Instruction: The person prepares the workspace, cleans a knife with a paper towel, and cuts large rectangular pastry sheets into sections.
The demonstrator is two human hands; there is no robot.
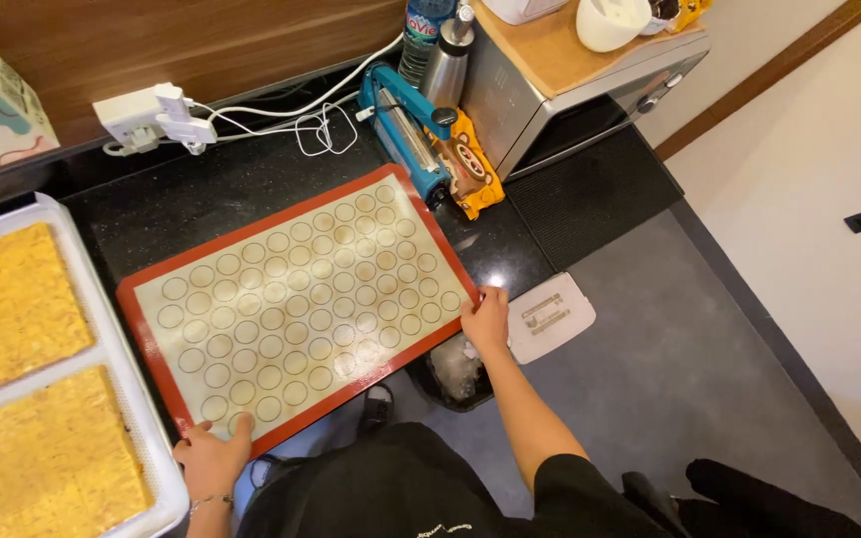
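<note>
While both hands rest on it, the mat (296,309), a pale baking sheet printed with rows of circles inside a red border, lies flat and slantwise across the middle of the frame on the black worktop (201,194). At lower left, the left hand (213,458) lies at the mat's near corner with fingers loosely spread, the fingertips over the red edge; whether it pinches the edge or only presses on it cannot be told. At centre right, the right hand (487,319) meets the mat's right corner, its fingers bent against the border; the grip under them is hidden.

Along the left edge a white tray (122,369) holding two yellow slabs (12,309) is cut off by the frame. Behind the mat, at upper left, a white power strip (146,115) trails looped cables (316,125). At top centre stand a blue sealer (406,134) and a steel flask (447,60), with a bottle behind it only partly visible. To the right of them, a silver oven (560,95) carries a white cup (610,22), cropped by the top edge. Below the right hand, an open bin (455,374) with its white lid (550,317) is partly hidden by the arm.
</note>
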